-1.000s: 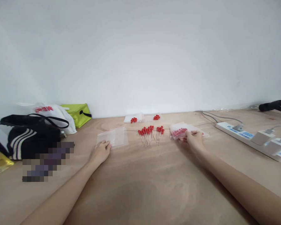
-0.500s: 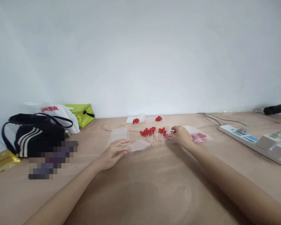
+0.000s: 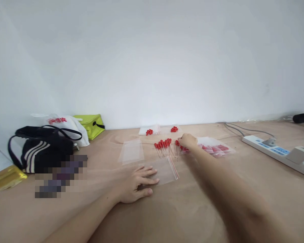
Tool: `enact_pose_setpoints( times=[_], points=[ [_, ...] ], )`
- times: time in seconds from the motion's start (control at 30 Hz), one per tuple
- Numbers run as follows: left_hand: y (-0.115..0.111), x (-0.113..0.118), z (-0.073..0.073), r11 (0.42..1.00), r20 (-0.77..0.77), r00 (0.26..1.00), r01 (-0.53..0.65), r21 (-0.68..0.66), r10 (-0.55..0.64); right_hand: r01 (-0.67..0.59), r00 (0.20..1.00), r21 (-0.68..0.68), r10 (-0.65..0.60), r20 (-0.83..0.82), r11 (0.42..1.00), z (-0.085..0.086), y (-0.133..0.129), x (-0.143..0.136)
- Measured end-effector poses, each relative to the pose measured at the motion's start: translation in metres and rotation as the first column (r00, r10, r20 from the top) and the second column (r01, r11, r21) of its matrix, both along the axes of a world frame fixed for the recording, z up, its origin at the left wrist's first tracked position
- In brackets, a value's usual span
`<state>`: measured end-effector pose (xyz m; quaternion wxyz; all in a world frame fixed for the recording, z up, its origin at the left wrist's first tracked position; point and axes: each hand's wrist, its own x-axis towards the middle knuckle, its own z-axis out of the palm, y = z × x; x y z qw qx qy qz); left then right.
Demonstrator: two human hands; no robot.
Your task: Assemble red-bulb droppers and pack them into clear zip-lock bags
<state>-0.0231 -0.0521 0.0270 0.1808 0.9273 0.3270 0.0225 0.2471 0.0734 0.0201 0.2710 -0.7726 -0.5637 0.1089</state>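
Note:
My left hand lies flat with its fingers spread, pressing on a clear zip bag that has a red seal line. Beyond that bag a row of thin pale droppers with red bulbs is fanned out on the table. My right hand is closed in a pinch at the red bulbs of a smaller dropper group; its fingertips are partly hidden. Just right of that hand lie clear bags with red contents. Another flat clear bag rests beyond my left hand.
Two small piles of red pieces lie on clear bags by the wall. A white power strip with plugs and cables is at the right. At the left stand a black bag, a white plastic bag and a lime-green bag.
My left hand has moved right and nearer, bringing the clear zip bag down flat in front of the droppers. My right hand has shifted left from the filled bags to the smaller dropper group.

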Motion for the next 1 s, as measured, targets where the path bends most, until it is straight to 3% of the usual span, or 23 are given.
enact_pose_setpoints(
  times=[0.13, 0.23, 0.3, 0.37, 0.5, 0.8, 0.9, 1.0],
  points=[
    [-0.002, 0.002, -0.002, 0.999, 0.023, 0.999, 0.033, -0.019, -0.032, -0.015, 0.983, 0.125, 0.038, -0.182, 0.992, 0.005, -0.015, 0.014],
    [-0.002, 0.005, -0.004, 0.999, 0.037, 0.999, 0.033, -0.010, -0.032, 0.024, 0.934, 0.271, 0.075, -0.348, 0.962, -0.001, -0.042, 0.025],
    [-0.001, 0.007, -0.005, 0.999, 0.047, 0.998, 0.036, -0.010, -0.036, 0.094, 0.781, 0.431, 0.202, -0.591, 0.898, -0.010, -0.064, 0.028],
    [0.000, 0.008, -0.005, 0.999, 0.054, 0.998, 0.038, -0.012, -0.037, 0.116, 0.646, 0.478, 0.299, -0.703, 0.871, -0.019, -0.084, 0.028],
    [0.000, 0.010, -0.004, 0.999, 0.053, 0.998, 0.034, -0.011, -0.034, 0.133, 0.512, 0.433, 0.312, -0.800, 0.892, -0.029, -0.105, 0.019],
    [0.000, 0.008, -0.005, 0.999, 0.030, 0.999, 0.043, 0.007, -0.043, 0.089, 0.305, 0.357, 0.316, -0.899, 0.930, -0.033, -0.113, 0.005],
    [0.000, 0.008, -0.006, 1.000, 0.031, 0.999, 0.026, 0.004, -0.026, -0.025, 0.216, 0.332, 0.329, -0.919, 0.943, -0.033, -0.119, 0.004],
    [0.000, 0.008, -0.007, 1.000, 0.046, 0.999, 0.016, -0.008, -0.015, -0.260, 0.223, 0.296, 0.356, -0.908, 0.919, -0.030, -0.124, 0.006]
  ],
)
